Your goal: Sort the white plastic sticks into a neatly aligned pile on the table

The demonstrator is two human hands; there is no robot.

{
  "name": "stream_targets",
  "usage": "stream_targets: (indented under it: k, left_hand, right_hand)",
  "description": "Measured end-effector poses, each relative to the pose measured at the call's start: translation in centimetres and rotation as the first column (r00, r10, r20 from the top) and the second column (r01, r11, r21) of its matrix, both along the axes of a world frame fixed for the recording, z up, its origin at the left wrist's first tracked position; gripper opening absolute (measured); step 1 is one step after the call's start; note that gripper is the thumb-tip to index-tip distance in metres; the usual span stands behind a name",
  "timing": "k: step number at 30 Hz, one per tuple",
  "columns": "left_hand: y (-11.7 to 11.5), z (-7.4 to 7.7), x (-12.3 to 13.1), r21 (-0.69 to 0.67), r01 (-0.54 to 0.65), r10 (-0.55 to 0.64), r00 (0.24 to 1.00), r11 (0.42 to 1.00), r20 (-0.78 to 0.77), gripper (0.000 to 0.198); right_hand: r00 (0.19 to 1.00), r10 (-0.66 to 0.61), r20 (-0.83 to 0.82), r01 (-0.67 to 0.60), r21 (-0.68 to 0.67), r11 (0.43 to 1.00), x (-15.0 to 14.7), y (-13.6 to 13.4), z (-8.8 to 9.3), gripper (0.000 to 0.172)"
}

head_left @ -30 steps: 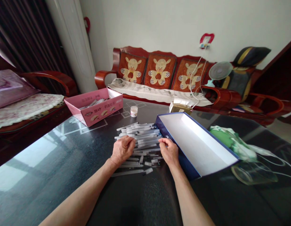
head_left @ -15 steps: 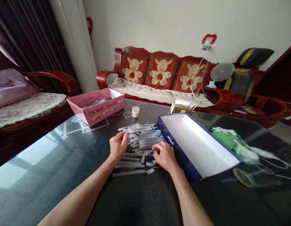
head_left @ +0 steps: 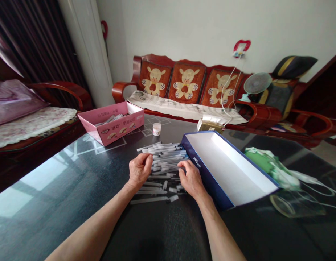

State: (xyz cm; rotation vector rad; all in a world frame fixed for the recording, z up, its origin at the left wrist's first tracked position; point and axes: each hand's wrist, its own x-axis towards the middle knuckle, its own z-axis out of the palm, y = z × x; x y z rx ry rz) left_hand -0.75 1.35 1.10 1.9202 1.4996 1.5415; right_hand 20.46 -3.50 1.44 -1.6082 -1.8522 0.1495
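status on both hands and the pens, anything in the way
Left hand curled at left edge of pens; right hand at right edge. Pens heaped loosely. Blue box close beside right hand.

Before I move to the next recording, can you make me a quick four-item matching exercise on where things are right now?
Things:
1. pink box
2. dark blue box
3. small round tub
4. pile of pen-like sticks

Places or states:
A. beyond the pile, on its far side
B. white inside, just right of the right hand
C. extending between the left hand and right hand
D. at left, with similar sticks inside

Pairs: 1-D, 2-B, 3-A, 4-C
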Motion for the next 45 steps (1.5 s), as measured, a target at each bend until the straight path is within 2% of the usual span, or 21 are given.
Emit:
stream_targets:
  k: [4, 6, 9, 12, 15, 20, 25, 31, 34, 40, 42, 45]
  left_hand:
    - [-0.6, 0.2, 0.3, 0.238, 0.104, -0.052, 0.975, 0.966, -0.217, 0.020]
    - [-0.9, 0.4, 0.5, 0.296, 0.200, -0.089, 0.933, 0.934, -0.349, 0.024]
    - [-1.3, 0.7, 0.8, 0.281, 0.326, -0.145, 0.845, 0.902, -0.515, 0.029]
    - [-1.4, 0.8, 1.0, 0.243, 0.362, -0.154, 0.785, 0.900, -0.600, 0.029]
    - [-1.3, 0.7, 1.0, 0.235, 0.350, -0.140, 0.777, 0.907, -0.614, 0.026]
    - [-1.1, 0.5, 0.9, 0.275, 0.334, -0.119, 0.803, 0.901, -0.584, 0.025]
    - [-1.1, 0.3, 1.0, 0.291, 0.331, -0.122, 0.822, 0.898, -0.556, 0.025]
    - [-1.0, 0.3, 0.8, 0.308, 0.219, -0.003, 0.819, 0.926, -0.574, 0.024]
    - [-1.4, 0.6, 1.0, 0.310, 0.191, 0.030, 0.808, 0.931, -0.589, 0.026]
    - [-2.3, 0.7, 1.7, 0.302, 0.245, -0.003, 0.780, 0.921, -0.626, 0.027]
    - [-2.3, 0.7, 1.8, 0.299, 0.279, -0.030, 0.776, 0.913, -0.630, 0.027]
    - [-2.3, 0.8, 1.8, 0.277, 0.320, -0.074, 0.764, 0.906, -0.641, 0.027]
  right_hand:
    - [0.998, 0.016, -0.057, -0.011, 0.075, 0.997, -0.7, -0.1, 0.4, 0.018]
    - [0.996, 0.037, -0.079, -0.030, 0.086, 0.996, -1.2, -0.2, 0.6, 0.019]
    - [0.985, 0.087, -0.147, -0.072, 0.102, 0.992, -2.1, -0.3, 0.6, 0.018]
    - [0.943, 0.092, -0.320, -0.059, 0.111, 0.992, -2.8, -0.4, 0.7, 0.019]
    - [0.839, 0.062, -0.541, -0.029, 0.070, 0.997, -3.1, -0.3, 0.8, 0.024]
    - [0.598, 0.057, -0.800, -0.059, 0.027, 0.998, -3.4, -0.2, 1.0, 0.027]
    - [0.455, 0.022, -0.890, -0.082, -0.017, 0.997, -3.3, -0.1, 0.8, 0.029]
    - [0.301, -0.018, -0.953, -0.088, -0.047, 0.995, -3.4, 0.1, 0.3, 0.030]
    - [0.319, -0.088, -0.944, -0.090, -0.123, 0.988, -3.9, 0.0, 0.3, 0.029]
    - [0.582, -0.113, -0.805, -0.036, -0.164, 0.986, -4.8, -0.5, 0.8, 0.029]
    - [0.630, -0.109, -0.769, -0.017, -0.154, 0.988, -4.8, -0.6, 1.0, 0.030]
    - [0.656, -0.096, -0.749, -0.016, -0.141, 0.990, -4.8, -0.7, 1.2, 0.033]
